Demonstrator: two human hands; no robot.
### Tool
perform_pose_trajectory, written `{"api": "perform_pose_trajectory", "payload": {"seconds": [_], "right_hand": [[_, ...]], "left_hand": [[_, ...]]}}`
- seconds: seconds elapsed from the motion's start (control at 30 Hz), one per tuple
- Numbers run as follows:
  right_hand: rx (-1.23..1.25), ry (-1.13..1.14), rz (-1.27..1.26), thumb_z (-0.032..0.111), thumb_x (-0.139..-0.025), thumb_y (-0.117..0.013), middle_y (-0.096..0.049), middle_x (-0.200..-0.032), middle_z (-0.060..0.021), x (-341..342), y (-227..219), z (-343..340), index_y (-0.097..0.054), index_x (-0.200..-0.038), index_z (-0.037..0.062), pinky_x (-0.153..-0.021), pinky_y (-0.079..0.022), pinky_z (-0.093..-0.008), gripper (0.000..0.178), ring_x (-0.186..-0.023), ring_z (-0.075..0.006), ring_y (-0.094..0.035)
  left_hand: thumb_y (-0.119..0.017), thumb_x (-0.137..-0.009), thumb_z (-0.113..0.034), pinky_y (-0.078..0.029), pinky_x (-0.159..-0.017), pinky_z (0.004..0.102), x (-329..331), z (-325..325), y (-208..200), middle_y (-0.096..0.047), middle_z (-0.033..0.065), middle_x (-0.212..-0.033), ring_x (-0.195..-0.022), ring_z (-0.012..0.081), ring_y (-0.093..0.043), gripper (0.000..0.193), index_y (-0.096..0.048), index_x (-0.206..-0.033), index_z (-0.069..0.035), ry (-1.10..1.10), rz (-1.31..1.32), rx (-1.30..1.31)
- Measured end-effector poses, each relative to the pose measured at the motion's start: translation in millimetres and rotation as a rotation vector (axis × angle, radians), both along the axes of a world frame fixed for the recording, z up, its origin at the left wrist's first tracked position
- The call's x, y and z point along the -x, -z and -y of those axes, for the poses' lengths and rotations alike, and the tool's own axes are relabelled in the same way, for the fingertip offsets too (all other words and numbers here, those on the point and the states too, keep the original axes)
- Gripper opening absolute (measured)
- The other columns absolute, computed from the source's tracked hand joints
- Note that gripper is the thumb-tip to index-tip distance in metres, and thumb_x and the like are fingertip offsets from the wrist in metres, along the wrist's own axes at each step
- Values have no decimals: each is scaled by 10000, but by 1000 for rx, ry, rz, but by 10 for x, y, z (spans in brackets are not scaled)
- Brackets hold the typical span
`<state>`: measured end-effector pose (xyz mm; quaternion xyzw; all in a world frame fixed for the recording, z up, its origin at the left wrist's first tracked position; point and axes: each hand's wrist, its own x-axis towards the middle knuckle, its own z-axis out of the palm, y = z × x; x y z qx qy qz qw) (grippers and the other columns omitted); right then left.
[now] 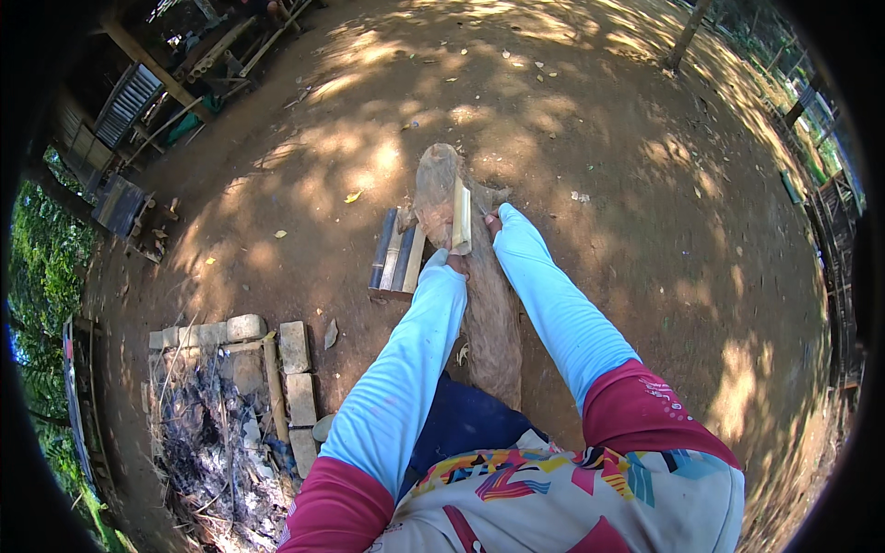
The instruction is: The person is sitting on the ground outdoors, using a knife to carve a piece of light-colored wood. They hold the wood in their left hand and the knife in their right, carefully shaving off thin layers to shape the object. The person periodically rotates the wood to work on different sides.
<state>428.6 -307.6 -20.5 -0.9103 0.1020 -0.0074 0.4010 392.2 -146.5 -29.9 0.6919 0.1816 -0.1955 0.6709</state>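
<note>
A pale split bamboo piece (pixel 462 217) stands lengthwise over the top of a wooden log (pixel 493 332). My left hand (pixel 455 263) is closed around its near end, partly covered by the light blue sleeve. Just right of the log, beside a short branch stub (pixel 491 194), my right hand (pixel 495 224) has its fingers curled. Whatever lies in those fingers is hidden by the hand and sleeve. Left of the log lie several split bamboo pieces (pixel 398 256), side by side, some dark and some pale.
A fire pit of ash (pixel 226 442) edged with blocks (pixel 300 398) sits at the lower left. Brown dirt ground (pixel 636 221) with scattered leaves spreads around the log. A small wooden bench (pixel 123 207) stands far left, and a fence (pixel 837 276) runs along the right.
</note>
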Motion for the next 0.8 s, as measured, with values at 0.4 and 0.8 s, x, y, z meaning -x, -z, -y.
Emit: {"api": "perform_pose_trajectory", "payload": {"seconds": [0.4,0.8], "right_hand": [[149,-223,164,224,-947,-574,-636,-952,-210,553,-159,-45,-634,-1044,53,-786,-481,-462,205,-891,-397,-622],[230,-267,82,236,-948,-558,-617,-894,-225,298,-423,-7,-605,-933,42,-770,-465,-489,200,-868,-418,-606]], "left_hand": [[-478,-1010,-367,-328,-403,299,30,-181,-14,-490,-8,-674,-449,116,-402,228,-488,-1159,-195,6,-135,293],[-477,-1005,-370,-331,-399,307,9,-155,-28,-483,-11,-662,-439,115,-393,269,-516,-1207,-196,11,-120,214]]}}
